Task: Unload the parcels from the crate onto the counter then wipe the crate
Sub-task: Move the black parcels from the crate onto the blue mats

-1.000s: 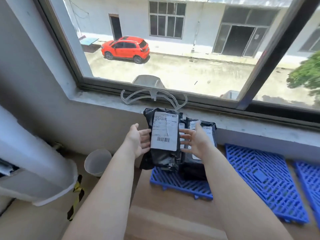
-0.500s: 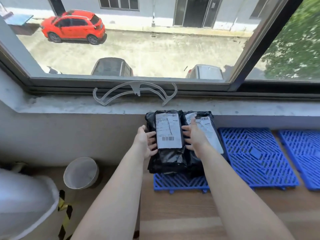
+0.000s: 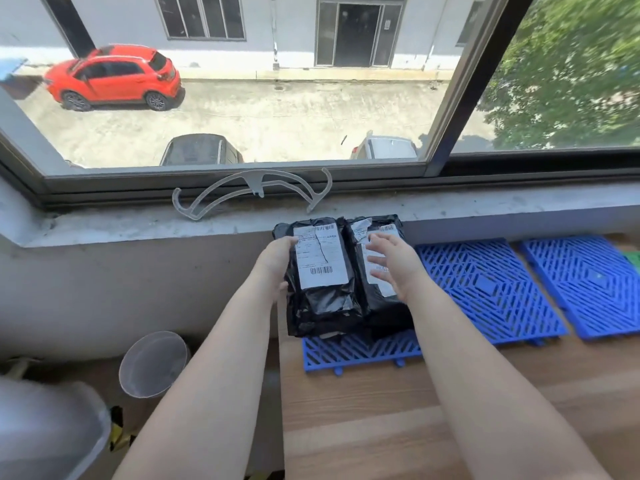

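Two black plastic parcels with white labels stand side by side against the wall under the window sill, on a blue slatted panel [image 3: 360,351] on the wooden counter [image 3: 381,410]. My left hand [image 3: 277,261] grips the left edge of the left parcel [image 3: 322,271]. My right hand [image 3: 394,265] hovers with straight, spread fingers over the label of the right parcel [image 3: 384,306]. Whether it touches the parcel I cannot tell.
More blue slatted panels [image 3: 491,289] [image 3: 585,285] lie flat to the right on the counter. A clear plastic hanger [image 3: 252,195] lies on the sill. A round grey bin [image 3: 152,363] and a white appliance [image 3: 45,431] sit lower left, beyond the counter's edge.
The view has swung to the right. My right hand has lifted and spread its fingers over the right parcel. My left hand stays at the left parcel's edge.
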Demonstrator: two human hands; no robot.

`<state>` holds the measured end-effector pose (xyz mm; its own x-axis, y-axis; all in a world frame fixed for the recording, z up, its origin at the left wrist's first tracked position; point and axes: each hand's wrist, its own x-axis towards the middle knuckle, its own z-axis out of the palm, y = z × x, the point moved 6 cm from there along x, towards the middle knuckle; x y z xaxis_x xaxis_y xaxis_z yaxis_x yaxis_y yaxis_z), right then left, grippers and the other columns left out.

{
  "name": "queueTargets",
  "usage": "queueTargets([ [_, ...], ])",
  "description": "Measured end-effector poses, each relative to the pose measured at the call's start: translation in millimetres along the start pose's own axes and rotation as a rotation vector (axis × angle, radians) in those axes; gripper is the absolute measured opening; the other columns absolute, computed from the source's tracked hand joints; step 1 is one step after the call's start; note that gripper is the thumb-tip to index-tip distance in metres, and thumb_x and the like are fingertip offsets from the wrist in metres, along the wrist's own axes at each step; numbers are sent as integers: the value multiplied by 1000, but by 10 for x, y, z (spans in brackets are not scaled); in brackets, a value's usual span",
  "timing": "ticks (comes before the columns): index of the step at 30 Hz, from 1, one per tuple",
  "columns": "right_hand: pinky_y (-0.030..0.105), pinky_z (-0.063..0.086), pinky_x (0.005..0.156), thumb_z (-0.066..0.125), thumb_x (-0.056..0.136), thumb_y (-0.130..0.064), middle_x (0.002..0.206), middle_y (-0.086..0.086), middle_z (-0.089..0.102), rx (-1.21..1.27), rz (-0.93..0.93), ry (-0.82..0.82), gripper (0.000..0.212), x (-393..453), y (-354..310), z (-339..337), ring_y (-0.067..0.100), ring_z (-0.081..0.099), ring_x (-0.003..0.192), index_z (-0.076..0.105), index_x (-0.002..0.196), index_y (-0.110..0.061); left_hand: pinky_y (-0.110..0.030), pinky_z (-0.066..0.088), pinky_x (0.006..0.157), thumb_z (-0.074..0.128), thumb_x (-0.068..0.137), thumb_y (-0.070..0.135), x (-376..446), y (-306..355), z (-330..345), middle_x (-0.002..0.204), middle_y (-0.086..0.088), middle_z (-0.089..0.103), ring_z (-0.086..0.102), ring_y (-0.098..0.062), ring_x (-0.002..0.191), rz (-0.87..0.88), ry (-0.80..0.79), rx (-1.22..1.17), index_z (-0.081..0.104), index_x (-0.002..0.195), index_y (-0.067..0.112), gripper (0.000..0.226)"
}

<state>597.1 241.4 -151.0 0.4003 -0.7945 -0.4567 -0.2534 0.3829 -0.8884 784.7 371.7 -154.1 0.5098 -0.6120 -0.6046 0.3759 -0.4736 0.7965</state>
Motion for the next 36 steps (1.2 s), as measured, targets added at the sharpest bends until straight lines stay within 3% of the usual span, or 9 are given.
queueTargets([
  [4,34,41,95,68,91,-24,125,-2,54,-338,-264,-1,42,-244,-91,-118,17,50,117,55,130,-25,-39,44,91,57,93,33,-259,84,376,131,0,56,55,-16,98,323,3,361,57,126,31,33],
  [7,37,38,105,70,86,-24,132,-3,51,-656,-443,55,62,-469,-106,-378,15,42,123,46,143,-29,-39,39,100,65,88,37,-550,72,761,127,4,55,46,-18,119,620,37,670,60,127,32,39],
  [10,45,39,105,68,80,-36,132,-4,55,-1002,-572,174,66,-724,-29,-811,24,44,128,46,142,-32,-42,31,106,68,82,43,-858,-33,1241,137,4,51,35,-21,132,885,58,975,59,128,35,48],
  [14,43,24,112,64,86,-45,142,-3,44,-1270,-475,307,68,-1239,340,-1663,24,33,134,38,148,-32,-49,19,114,63,82,51,-1230,-465,2089,146,-2,42,28,-27,138,989,16,1288,51,137,37,58],
  [20,49,11,118,61,86,-53,156,-4,27,-1271,-108,467,72,-2330,1314,-3273,26,16,144,30,149,-40,-55,14,115,62,78,56,-2073,-1322,3525,152,-4,31,21,-31,141,1036,-101,1476,41,143,36,71],
  [24,53,7,118,60,87,-51,159,-2,23,-1208,-1,551,72,-3026,1792,-4063,27,12,146,28,151,-39,-56,11,115,60,78,60,-2743,-1867,4384,156,-4,22,14,-32,143,1122,-231,1536,34,144,38,75],
  [30,64,1,117,62,88,-48,156,1,26,-1093,120,701,72,-3922,2372,-4935,31,9,147,29,150,-33,-57,11,114,56,77,64,-3537,-2671,5339,154,-3,24,16,-33,141,1222,-400,1593,34,142,39,74],
  [36,57,4,119,63,88,-46,157,-3,26,-907,277,818,71,-4521,3085,-5577,27,11,146,29,150,-36,-53,18,108,60,73,66,-4010,-3154,6088,151,-4,29,15,-33,142,1235,-532,1591,40,141,40,76],
])
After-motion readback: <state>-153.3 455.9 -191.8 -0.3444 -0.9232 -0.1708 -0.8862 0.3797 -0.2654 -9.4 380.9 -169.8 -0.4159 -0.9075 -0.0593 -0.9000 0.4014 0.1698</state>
